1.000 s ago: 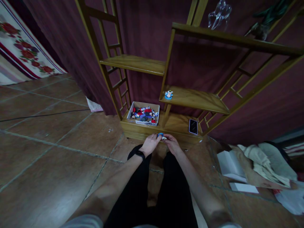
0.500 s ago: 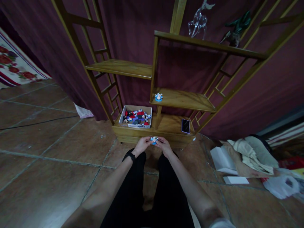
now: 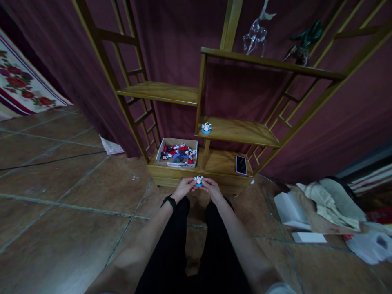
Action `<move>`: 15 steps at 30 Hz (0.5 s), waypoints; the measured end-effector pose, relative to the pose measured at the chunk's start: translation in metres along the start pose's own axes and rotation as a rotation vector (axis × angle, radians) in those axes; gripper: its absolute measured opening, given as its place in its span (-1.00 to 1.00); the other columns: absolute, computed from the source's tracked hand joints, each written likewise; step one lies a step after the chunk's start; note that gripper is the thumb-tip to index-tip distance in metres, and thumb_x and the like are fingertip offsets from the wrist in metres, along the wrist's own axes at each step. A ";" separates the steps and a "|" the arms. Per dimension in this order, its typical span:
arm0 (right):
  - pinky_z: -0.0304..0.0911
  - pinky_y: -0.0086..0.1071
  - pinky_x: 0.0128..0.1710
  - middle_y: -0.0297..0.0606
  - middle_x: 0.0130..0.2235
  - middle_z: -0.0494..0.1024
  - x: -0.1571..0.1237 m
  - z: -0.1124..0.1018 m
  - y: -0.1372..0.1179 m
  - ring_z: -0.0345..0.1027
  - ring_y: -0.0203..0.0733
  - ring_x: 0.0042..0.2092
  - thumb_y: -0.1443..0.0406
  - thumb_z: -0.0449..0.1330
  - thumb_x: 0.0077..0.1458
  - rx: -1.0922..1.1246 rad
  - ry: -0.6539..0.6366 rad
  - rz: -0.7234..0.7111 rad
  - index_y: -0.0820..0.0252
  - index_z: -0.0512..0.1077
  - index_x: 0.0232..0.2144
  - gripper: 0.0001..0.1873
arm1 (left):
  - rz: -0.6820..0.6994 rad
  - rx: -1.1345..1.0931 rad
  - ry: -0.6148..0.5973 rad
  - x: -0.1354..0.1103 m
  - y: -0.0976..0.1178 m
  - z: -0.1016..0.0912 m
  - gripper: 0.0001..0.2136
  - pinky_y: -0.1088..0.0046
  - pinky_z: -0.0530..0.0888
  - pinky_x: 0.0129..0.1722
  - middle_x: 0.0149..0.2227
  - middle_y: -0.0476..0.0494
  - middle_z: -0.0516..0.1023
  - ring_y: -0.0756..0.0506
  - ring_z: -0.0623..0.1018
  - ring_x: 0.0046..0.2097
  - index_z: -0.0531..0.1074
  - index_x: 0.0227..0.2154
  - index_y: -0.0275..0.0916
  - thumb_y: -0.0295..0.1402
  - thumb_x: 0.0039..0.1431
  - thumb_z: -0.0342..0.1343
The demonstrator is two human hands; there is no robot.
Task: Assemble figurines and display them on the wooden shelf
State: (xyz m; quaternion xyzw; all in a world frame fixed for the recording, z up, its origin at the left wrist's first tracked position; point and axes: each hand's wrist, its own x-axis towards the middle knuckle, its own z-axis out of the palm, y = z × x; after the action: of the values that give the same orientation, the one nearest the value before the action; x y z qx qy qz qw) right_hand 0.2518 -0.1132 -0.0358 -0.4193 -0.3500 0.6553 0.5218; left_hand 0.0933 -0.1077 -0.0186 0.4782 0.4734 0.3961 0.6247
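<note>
Between my two hands, in front of the cabinet's base, is a small blue-and-white figurine (image 3: 199,181) on a round blue base, held upright. My left hand (image 3: 184,188), with a dark band at the wrist, pinches its left side. My right hand (image 3: 212,189) is closed on its right side. A similar figurine (image 3: 206,128) stands at the left end of the middle shelf. Below and left of it, a cardboard box (image 3: 160,152) holds several jumbled figurines in red, black, purple and white.
A phone (image 3: 241,165) lies on the right of the wooden base. Higher up stand a clear glass deer (image 3: 256,34) and a dark green ornament (image 3: 303,45). On the floor at right are a white box (image 3: 290,210), cloth (image 3: 333,204) and a plastic bag (image 3: 369,247).
The view has shifted slightly, so the shelves appear a little lower and further right. The held figurine has turned a little between my fingers; both hands keep their grip.
</note>
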 end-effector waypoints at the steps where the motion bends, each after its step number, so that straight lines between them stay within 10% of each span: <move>1: 0.33 -0.23 -0.18 -0.24 -0.26 0.54 0.000 0.000 0.000 0.42 -0.18 -0.26 0.17 0.35 -0.30 0.006 0.001 0.000 0.18 0.48 -0.37 -0.64 | -0.007 -0.005 0.006 0.000 0.000 -0.001 -0.67 0.53 0.39 -0.45 -0.41 -0.16 0.54 -0.01 0.50 -0.42 0.46 -0.33 -0.33 -0.16 -0.09 0.19; 15: 0.35 -0.25 -0.23 -0.26 -0.31 0.55 0.000 0.002 -0.004 0.44 -0.22 -0.34 0.17 0.34 -0.28 0.003 0.010 0.039 0.19 0.46 -0.35 -0.64 | -0.040 -0.057 -0.020 0.001 0.001 -0.002 -0.65 0.49 0.44 -0.39 -0.37 -0.18 0.55 -0.04 0.53 -0.37 0.46 -0.32 -0.32 -0.13 -0.08 0.18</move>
State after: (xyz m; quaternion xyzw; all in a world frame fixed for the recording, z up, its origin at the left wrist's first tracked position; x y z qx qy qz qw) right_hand 0.2513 -0.1128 -0.0309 -0.4284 -0.3381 0.6638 0.5115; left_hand 0.0916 -0.1058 -0.0183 0.4545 0.4654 0.3920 0.6505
